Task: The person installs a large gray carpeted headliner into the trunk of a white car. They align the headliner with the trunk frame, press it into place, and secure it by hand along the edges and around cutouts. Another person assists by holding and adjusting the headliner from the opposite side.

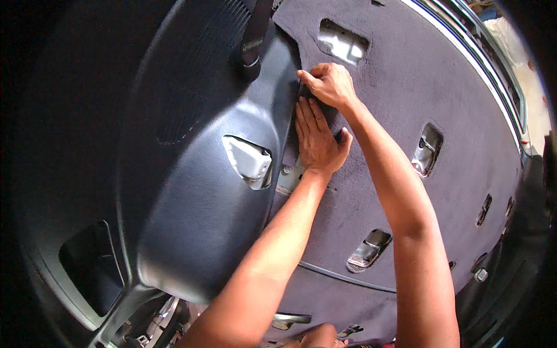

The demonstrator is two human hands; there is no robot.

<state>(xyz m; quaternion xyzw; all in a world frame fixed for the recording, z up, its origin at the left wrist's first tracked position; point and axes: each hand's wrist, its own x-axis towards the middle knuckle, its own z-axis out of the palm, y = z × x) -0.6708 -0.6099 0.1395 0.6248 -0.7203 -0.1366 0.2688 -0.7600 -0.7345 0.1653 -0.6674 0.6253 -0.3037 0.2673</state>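
While left hand (315,139) lies flat, right hand (332,85) curled

Carpet (394,104) on the right: plain muted purple-grey. Trim panel (185,220) on the left: dark blue-grey, near black, with fine parallel dark lines toward its far part. Belt (258,26): black. Metal in the far carpet cutout (343,47): bright silver. Bracket (248,159) in the trim opening: whitish grey.
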